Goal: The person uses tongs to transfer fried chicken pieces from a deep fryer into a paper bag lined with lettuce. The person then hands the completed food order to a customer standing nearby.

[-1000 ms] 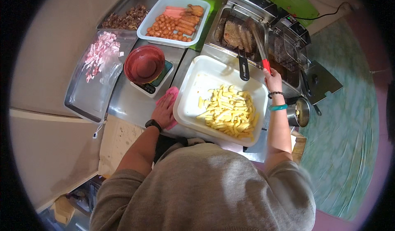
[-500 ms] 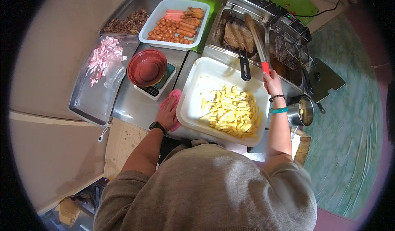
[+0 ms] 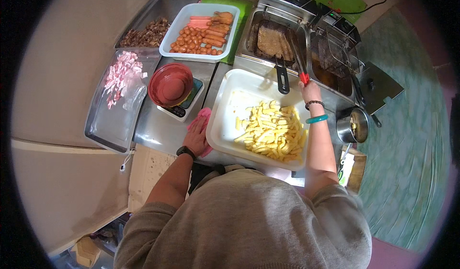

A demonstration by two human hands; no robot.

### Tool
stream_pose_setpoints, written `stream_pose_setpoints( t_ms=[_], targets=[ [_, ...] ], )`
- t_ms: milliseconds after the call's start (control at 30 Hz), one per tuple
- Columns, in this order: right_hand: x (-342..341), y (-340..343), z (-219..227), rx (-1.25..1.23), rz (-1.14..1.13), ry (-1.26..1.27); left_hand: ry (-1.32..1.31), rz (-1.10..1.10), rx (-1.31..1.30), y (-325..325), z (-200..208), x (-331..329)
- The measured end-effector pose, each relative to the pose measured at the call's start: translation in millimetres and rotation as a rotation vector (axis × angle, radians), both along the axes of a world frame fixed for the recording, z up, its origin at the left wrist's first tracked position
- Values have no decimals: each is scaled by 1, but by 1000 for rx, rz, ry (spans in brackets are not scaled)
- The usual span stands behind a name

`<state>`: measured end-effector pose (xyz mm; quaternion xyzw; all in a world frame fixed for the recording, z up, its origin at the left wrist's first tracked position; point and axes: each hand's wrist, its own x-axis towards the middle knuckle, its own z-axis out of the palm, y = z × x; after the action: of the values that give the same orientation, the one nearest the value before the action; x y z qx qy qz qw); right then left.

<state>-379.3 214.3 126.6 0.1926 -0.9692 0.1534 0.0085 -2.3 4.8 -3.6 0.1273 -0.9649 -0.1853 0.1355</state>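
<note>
My left hand [image 3: 196, 136] lies flat on a pink cloth [image 3: 203, 117] on the steel counter, just left of a large white tray [image 3: 231, 105] with a heap of pale yellow fries [image 3: 270, 131]. My right hand [image 3: 310, 91] grips red-handled metal tongs [image 3: 298, 58] that reach up over the left fryer basin [image 3: 270, 41], where flat brown pieces lie in a basket. The basket's black handle [image 3: 282, 80] hangs over the white tray's far edge.
A red bowl [image 3: 170, 84] sits on a small scale. Behind it stand a white tray of sausages [image 3: 199, 30], a steel pan of dark pieces [image 3: 143, 36] and a steel tray with pink chopped meat [image 3: 119, 75]. A second fryer basin [image 3: 333, 63] and a small pot [image 3: 353, 125] are at right.
The view has shifted slightly. My left hand stays on the pink cloth and my right hand stays on the tongs over the fryer; no clear movement of things.
</note>
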Motion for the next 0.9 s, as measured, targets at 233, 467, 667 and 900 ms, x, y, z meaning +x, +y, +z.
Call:
stream_pose_setpoints(
  t_ms=[233,467,667,900],
  targets=[
    [2,-5,4,70,-27,-23,-22,-2,22,0,2,0],
    [-3,-6,-3,51,-22,-40,21,-15,3,0,-1,-1],
    [1,-10,1,92,-17,-39,-16,6,-36,1,0,1],
    [-1,-9,0,40,-65,-75,-20,-1,-41,1,-2,1]
  ],
)
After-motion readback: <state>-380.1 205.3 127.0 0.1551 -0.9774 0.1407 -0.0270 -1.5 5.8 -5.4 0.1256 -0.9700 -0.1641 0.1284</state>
